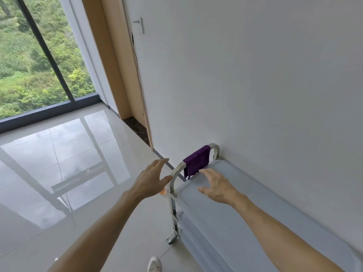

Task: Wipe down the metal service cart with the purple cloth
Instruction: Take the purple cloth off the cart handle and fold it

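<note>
Purple cloth (pixel 197 161) draped over cart (pixel 245 203) end handle (pixel 176 169), right grip (pixel 215 186) spread just beside it, left grip (pixel 151 178) spread, off the cart's edge.

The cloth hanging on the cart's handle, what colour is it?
Purple: the cloth draped over the handle, seen in the head view.

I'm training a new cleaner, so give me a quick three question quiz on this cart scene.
1. True or false: the purple cloth hangs over the cart handle.
2. Which hand is nearer the cloth? A) left hand B) right hand
3. Fill in: the cart stands against the ____.

Key: 1 true; 2 B; 3 wall.
</note>
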Action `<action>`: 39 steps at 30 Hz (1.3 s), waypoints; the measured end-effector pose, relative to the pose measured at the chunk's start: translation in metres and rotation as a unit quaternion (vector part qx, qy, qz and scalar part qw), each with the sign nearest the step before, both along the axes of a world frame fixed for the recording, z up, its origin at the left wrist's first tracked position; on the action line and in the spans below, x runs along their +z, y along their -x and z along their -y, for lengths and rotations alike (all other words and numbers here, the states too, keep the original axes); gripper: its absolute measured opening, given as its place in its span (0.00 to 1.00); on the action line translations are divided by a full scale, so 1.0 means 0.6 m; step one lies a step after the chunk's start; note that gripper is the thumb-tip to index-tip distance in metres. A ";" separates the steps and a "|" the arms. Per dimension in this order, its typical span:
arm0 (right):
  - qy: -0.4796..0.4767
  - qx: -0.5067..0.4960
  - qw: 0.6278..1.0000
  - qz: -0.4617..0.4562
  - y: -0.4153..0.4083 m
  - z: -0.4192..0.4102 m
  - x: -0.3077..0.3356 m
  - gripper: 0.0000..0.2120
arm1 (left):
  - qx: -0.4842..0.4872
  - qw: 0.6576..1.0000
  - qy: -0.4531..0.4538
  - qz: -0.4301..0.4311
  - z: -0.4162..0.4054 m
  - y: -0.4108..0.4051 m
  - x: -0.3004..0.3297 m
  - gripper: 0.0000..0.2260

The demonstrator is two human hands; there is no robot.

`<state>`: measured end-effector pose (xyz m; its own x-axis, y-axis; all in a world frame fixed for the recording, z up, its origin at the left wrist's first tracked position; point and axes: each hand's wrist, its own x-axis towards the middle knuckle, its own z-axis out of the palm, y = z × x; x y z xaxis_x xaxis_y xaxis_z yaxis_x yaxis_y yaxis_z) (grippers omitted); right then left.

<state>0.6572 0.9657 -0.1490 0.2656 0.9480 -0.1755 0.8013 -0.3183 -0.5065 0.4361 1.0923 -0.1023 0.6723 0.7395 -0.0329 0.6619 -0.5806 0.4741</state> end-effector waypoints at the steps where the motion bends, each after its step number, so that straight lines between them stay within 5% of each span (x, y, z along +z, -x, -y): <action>1: 0.003 -0.008 1.000 -0.004 -0.011 -0.017 -0.005 0.33 | -0.009 1.000 0.002 0.002 -0.023 -0.014 -0.008 0.29; 14: 0.008 -0.213 0.974 -0.073 -0.111 -0.219 -0.049 0.28 | -0.136 0.980 0.146 0.015 -0.292 -0.184 -0.118 0.26; 22: 0.018 -0.297 0.948 -0.116 -0.136 -0.254 -0.100 0.24 | -0.159 0.960 0.227 -0.025 -0.344 -0.244 -0.181 0.27; 28: 0.001 -0.376 0.901 -0.215 -0.175 -0.304 -0.125 0.30 | -0.123 0.948 0.283 -0.076 -0.332 -0.262 -0.226 0.28; 39: -0.035 -0.427 0.855 -0.291 -0.240 -0.385 -0.176 0.27 | -0.011 0.955 0.297 -0.021 -0.292 -0.298 -0.231 0.11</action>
